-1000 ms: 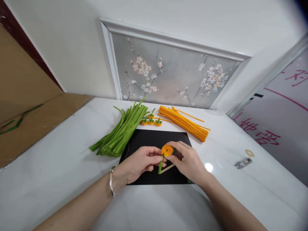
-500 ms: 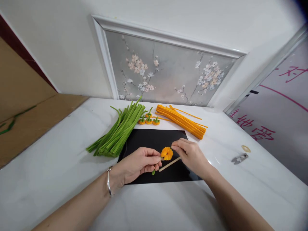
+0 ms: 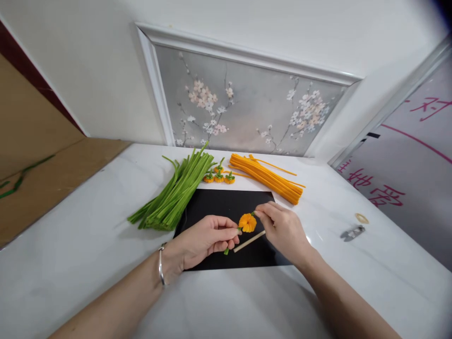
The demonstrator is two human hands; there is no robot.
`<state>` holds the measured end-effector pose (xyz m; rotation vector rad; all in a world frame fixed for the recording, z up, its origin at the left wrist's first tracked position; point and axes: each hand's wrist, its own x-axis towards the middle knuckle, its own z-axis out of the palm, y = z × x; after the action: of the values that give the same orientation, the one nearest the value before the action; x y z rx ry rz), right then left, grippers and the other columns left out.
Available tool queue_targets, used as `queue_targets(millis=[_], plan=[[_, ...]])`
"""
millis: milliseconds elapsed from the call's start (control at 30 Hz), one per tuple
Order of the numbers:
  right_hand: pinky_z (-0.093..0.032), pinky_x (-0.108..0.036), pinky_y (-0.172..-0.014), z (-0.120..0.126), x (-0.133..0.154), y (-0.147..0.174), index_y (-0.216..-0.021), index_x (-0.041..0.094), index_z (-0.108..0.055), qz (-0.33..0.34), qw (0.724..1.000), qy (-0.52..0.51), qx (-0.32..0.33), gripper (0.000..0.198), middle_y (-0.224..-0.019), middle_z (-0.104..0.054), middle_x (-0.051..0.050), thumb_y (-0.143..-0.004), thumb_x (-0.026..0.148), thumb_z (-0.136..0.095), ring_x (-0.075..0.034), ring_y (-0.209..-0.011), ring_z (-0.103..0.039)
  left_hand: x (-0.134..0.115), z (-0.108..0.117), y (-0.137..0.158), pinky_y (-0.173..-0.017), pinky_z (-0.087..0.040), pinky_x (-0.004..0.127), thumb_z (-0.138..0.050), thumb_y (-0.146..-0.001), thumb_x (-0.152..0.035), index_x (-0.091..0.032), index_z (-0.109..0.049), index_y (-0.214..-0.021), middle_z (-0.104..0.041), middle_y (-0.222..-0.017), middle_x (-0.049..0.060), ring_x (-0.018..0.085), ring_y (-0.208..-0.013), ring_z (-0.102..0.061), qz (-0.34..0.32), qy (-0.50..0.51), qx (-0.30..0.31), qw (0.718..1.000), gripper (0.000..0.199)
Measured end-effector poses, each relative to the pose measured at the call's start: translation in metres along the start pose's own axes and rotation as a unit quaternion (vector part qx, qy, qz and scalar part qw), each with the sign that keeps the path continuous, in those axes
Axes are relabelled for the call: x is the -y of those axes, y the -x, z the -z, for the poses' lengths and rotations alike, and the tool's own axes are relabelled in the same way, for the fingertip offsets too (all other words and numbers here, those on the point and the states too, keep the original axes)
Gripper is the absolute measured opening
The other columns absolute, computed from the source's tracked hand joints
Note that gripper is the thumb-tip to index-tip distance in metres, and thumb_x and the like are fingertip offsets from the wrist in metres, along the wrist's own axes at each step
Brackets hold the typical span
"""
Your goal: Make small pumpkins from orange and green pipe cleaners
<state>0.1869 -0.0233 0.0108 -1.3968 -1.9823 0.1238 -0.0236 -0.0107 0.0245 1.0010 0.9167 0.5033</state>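
Note:
A small orange pumpkin-like piece (image 3: 247, 222), made of looped pipe cleaner, is held above the black mat (image 3: 229, 202) between both hands. My left hand (image 3: 215, 234) pinches a green pipe cleaner (image 3: 226, 252) at the piece's lower left; its tail pokes out below the fingers. At the upper right, my right hand (image 3: 280, 226) grips another green end (image 3: 253, 213) between thumb and forefinger. Under the hands a pale wooden stick (image 3: 249, 241) lies slanted on the mat, its right end hidden behind the right hand.
A bundle of green pipe cleaners (image 3: 173, 193) lies left of the mat, an orange bundle (image 3: 266, 178) behind it. Several small finished-looking orange pumpkins (image 3: 219, 177) with green tops sit between them. Thread snips (image 3: 353, 233) and a yellowish ring (image 3: 362, 218) lie at right.
My right hand has shifted slightly right, away from the left hand. The orange piece has risen a little rightward, and more green shows on either side of it.

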Motion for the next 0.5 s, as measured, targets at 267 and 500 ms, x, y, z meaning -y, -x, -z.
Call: queue_targets(millis=[267, 500], plan=[[-0.041, -0.025, -0.061, 0.0, 0.009, 0.003, -0.085, 0.022, -0.063, -0.014, 1.0, 0.018, 0.005, 0.02, -0.079, -0.067, -0.001, -0.093, 0.026, -0.046, -0.016, -0.067, -0.062, 0.017, -0.016, -0.005, -0.07, -0.052, 0.028, -0.071, -0.074, -0.026, -0.025, -0.043, -0.136, -0.062, -0.115, 0.006, 0.012, -0.069, -0.062, -0.181, -0.254, -0.148, 0.938, 0.068], [-0.038, -0.024, -0.056, 0.002, 0.016, 0.004, -0.078, 0.021, -0.06, -0.006, 0.999, -0.004, 0.034, 0.021, -0.072, -0.066, 0.0, -0.092, 0.024, -0.045, -0.014, -0.06, -0.059, 0.02, -0.014, -0.005, -0.076, -0.049, 0.026, -0.054, -0.087, -0.021, -0.021, -0.06, -0.123, -0.069, -0.108, 0.004, 0.015, -0.079, -0.063, -0.286, -0.402, -0.167, 0.854, 0.036]])
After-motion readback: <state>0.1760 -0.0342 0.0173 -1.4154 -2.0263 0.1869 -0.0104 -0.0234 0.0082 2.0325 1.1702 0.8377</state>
